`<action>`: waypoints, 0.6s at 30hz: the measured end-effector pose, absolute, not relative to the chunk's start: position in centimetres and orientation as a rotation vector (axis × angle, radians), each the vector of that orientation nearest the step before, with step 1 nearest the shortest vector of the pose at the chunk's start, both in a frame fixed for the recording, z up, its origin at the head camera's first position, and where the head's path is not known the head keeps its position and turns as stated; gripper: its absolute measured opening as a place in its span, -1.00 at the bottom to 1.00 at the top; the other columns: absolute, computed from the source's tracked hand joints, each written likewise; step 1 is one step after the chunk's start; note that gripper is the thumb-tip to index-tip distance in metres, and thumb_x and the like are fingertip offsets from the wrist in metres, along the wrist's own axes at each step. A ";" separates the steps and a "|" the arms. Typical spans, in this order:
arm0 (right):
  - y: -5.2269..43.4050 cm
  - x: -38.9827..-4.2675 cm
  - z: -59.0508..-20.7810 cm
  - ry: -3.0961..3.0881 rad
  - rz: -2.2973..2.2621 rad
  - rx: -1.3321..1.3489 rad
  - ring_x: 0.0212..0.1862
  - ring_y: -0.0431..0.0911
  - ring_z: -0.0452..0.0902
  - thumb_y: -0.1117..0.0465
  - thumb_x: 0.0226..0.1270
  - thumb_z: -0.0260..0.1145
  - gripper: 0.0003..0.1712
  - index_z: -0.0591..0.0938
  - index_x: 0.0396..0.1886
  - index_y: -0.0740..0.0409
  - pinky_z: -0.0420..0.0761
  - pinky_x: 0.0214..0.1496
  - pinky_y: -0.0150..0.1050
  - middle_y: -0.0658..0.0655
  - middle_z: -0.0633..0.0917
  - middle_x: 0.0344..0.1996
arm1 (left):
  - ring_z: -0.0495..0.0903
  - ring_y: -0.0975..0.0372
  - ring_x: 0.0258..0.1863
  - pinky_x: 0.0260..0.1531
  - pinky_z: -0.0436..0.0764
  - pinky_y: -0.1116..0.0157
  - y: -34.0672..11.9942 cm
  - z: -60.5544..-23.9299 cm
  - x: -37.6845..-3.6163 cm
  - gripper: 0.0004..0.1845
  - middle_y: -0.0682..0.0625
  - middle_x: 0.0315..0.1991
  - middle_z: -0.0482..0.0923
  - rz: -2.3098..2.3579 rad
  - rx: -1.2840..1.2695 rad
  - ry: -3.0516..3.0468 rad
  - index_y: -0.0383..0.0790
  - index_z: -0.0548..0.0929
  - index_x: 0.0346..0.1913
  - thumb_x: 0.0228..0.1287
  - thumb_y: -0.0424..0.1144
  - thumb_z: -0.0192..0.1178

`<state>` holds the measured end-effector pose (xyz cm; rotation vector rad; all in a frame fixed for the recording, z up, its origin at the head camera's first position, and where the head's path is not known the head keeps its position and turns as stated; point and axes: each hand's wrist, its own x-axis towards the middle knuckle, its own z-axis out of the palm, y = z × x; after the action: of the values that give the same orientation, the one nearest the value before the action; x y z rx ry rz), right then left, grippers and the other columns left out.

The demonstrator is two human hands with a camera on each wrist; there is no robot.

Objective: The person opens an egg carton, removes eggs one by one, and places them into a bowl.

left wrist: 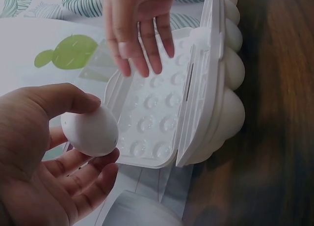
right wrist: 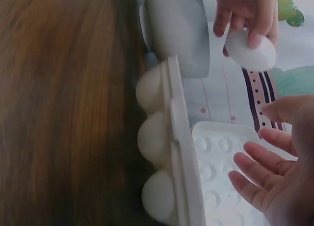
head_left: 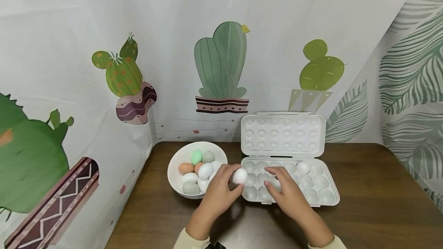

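Note:
My left hand [head_left: 216,193] pinches a white egg [head_left: 239,176] between thumb and fingers, over the left end of a white egg tray [head_left: 335,199]. The left wrist view shows this egg [left wrist: 91,130] held by its sides. Above the middle of the tray, my right hand [head_left: 288,193] has its fingers spread and holds nothing. One white egg [head_left: 302,168] sits in a back-row cup of the tray. The tray's dimpled lid [head_left: 283,135] stands raised at the back.
Left of the tray is a white bowl [head_left: 174,156] with several eggs: white, pale grey, orange-brown and one green egg [head_left: 197,156]. Both stand on a dark wooden table [head_left: 373,180]. Behind it hangs a cloth [head_left: 173,49] printed with cacti and leaves.

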<state>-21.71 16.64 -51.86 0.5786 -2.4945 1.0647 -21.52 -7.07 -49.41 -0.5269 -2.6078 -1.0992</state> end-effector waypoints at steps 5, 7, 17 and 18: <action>17.4 -22.3 -52.3 -2.518 1.003 0.518 0.19 -0.04 0.58 0.23 0.31 0.41 -0.52 0.58 0.22 0.10 0.52 0.24 -0.11 0.04 0.61 0.14 | 0.59 0.27 -0.02 0.03 0.59 0.25 -7.6 -49.2 -21.7 -0.46 0.07 0.06 0.57 -1.094 -0.485 -2.615 -0.02 0.59 0.23 0.16 -0.17 0.42; 17.7 -22.6 -52.5 -2.504 0.990 0.508 0.21 0.01 0.57 0.26 0.29 0.41 -0.52 0.58 0.21 0.14 0.45 0.27 -0.18 0.07 0.61 0.13 | 0.59 0.26 -0.04 0.01 0.61 0.24 -7.8 -49.2 -21.9 -0.47 0.05 0.05 0.57 -1.099 -0.480 -2.602 -0.05 0.59 0.23 0.16 -0.20 0.41; 19.3 -23.7 -53.5 -2.467 0.908 0.452 0.19 0.13 0.56 0.31 0.24 0.43 -0.55 0.61 0.14 0.22 0.41 0.23 -0.10 0.19 0.62 0.09 | 0.57 0.21 -0.02 -0.08 0.61 0.25 -9.2 -49.0 -22.4 -0.47 -0.01 0.05 0.57 -1.127 -0.391 -2.586 -0.10 0.60 0.23 0.16 -0.25 0.42; 19.5 -23.8 -53.6 -2.462 0.897 0.452 0.18 0.14 0.57 0.32 0.22 0.43 -0.55 0.62 0.13 0.24 0.41 0.22 -0.09 0.20 0.62 0.08 | 0.57 0.21 -0.01 -0.08 0.61 0.26 -9.3 -49.0 -22.5 -0.47 -0.01 0.06 0.57 -1.125 -0.384 -2.583 -0.10 0.60 0.23 0.16 -0.25 0.42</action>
<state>-23.81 19.47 -53.61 0.4521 -2.4615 0.8973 -22.49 -9.31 -49.05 -0.3835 -2.5827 -1.1255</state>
